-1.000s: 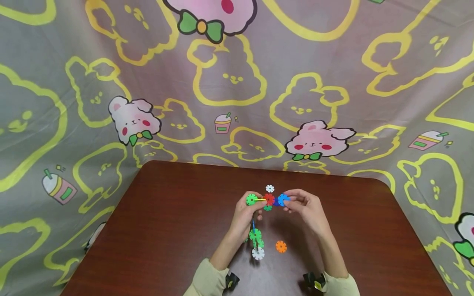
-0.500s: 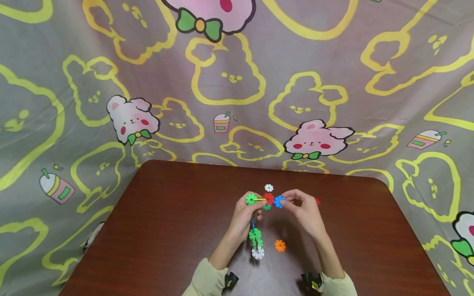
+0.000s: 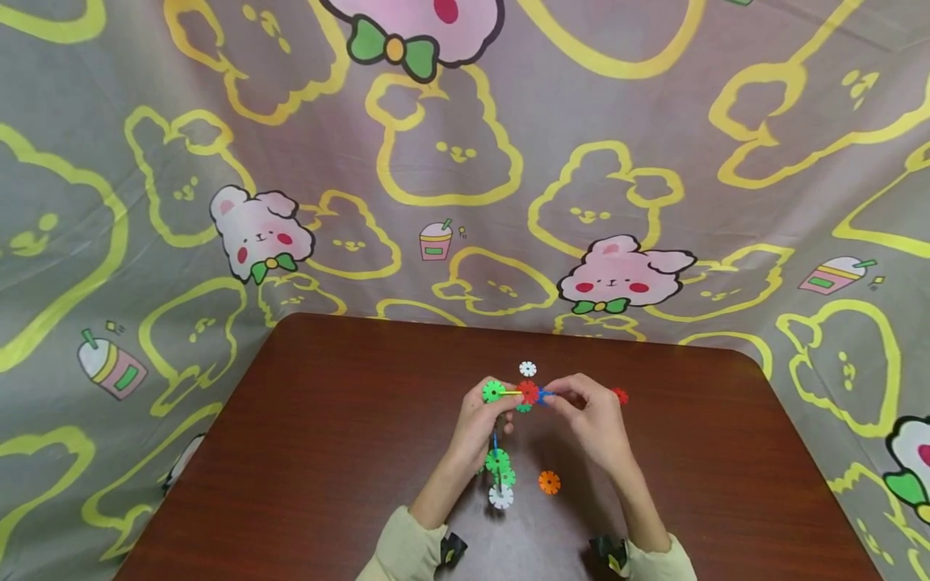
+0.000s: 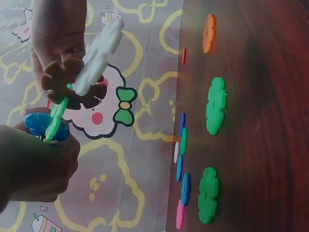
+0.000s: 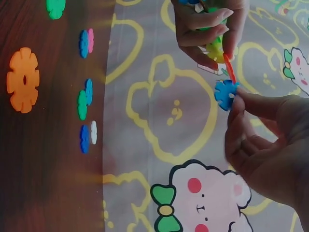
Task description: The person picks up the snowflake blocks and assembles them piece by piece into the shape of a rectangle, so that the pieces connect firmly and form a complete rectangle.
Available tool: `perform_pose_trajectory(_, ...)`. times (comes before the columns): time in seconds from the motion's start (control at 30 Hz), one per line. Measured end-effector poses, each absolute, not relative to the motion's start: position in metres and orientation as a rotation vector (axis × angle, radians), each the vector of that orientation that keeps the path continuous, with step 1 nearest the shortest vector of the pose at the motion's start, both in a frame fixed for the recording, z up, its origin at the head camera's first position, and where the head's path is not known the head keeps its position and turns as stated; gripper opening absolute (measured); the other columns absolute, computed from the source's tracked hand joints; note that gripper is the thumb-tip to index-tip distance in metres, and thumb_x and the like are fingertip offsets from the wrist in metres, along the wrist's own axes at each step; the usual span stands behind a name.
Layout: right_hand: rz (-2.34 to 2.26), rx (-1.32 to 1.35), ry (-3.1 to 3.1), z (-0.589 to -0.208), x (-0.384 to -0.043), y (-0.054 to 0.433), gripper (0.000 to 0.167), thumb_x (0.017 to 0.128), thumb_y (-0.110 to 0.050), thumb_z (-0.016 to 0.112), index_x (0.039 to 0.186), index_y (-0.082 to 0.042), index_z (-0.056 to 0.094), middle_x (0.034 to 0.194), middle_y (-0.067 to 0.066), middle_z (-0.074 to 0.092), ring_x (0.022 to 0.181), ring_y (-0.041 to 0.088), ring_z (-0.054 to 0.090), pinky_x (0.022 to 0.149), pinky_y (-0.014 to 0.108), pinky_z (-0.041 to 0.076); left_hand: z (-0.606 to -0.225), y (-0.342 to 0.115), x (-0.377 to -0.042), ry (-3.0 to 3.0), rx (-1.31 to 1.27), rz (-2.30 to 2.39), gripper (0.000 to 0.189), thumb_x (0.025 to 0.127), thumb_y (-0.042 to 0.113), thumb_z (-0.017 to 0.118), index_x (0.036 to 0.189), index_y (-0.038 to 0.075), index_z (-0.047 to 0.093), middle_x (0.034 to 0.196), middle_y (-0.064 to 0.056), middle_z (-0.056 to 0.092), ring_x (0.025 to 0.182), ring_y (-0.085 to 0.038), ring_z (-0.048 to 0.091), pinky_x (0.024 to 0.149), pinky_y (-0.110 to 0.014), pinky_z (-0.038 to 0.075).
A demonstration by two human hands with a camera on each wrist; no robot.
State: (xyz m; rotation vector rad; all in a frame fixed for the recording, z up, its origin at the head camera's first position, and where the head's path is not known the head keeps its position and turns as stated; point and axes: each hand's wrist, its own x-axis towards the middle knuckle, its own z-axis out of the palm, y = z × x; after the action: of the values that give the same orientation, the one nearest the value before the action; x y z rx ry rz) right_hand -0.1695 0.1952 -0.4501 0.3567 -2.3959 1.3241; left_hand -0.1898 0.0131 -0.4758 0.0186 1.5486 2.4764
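Here, below and right of the head frame's centre, the right grip [image 3: 596,415] is pinching the blue disc [image 5: 223,94], which is standing edge-on at the right rim of the face-on red disc [image 3: 528,392], while the left grip [image 3: 478,418] is holding that disc's linked pieces [image 3: 494,392]

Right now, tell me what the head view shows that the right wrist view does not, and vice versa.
Only the head view shows pale sleeves and a red disc on the table. Only the right wrist view shows a pink disc. Both show the left hand holding joined discs, the right hand pinching a blue disc, and an orange disc.
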Motion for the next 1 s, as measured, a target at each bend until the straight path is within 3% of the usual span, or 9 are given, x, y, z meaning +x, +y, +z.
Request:
perform_pose_trajectory(0.23,1.185,0.470,-2.292,-0.4503,-0.1688,0.1916,0.021,0.078,0.010,0.084,0.092,-0.004,0.076,0.081,0.000,0.071,0.068,0.010,0.068,0.062,0.015,0.055,-0.4760,0.0132,-0.1897,1.585,0.032,2.478,0.019,0.089,0.001,0.073,0.100,-0.004,0.058,0.070,0.000,0.059,0.055,-0.006,0.050,0.048,-0.017,0.045)
perform_pose_trajectory(0.47,1.155,0.554,-2.195,-0.4544,-0.1729,0.1916,0.024,0.074,0.014,0.084,0.088,-0.003,0.074,0.079,0.001,0.069,0.066,0.011,0.068,0.059,0.014,0.054,-0.4745,0.0120,-0.1881,1.539,0.048,2.472,0.015,0.090,0.004,0.073,0.095,0.002,0.059,0.068,0.000,0.058,0.053,-0.007,0.049,0.048,-0.017,0.045)
perform_pose_trajectory(0.7,1.155,0.657,-2.102,-0.4579,-0.1762,0.1894,0.026,0.074,0.018,0.082,0.088,-0.002,0.073,0.080,0.001,0.068,0.066,0.015,0.067,0.062,0.014,0.054,-0.4754,0.0109,-0.1868,1.566,0.090,2.443,0.014,0.093,0.008,0.071,0.095,0.005,0.057,0.066,0.000,0.053,0.053,-0.007,0.047,0.049,-0.018,0.045)
perform_pose_trajectory(1.0,1.250,0.581,-2.131,-0.4576,-0.1753,0.1929,0.025,0.076,0.017,0.081,0.094,0.000,0.076,0.083,0.006,0.072,0.067,0.020,0.069,0.058,0.013,0.050,-0.4764,0.0106,-0.1880,1.526,0.094,2.398,0.017,0.093,0.009,0.073,0.099,0.006,0.058,0.069,0.000,0.054,0.057,-0.009,0.049,0.052,-0.019,0.047)
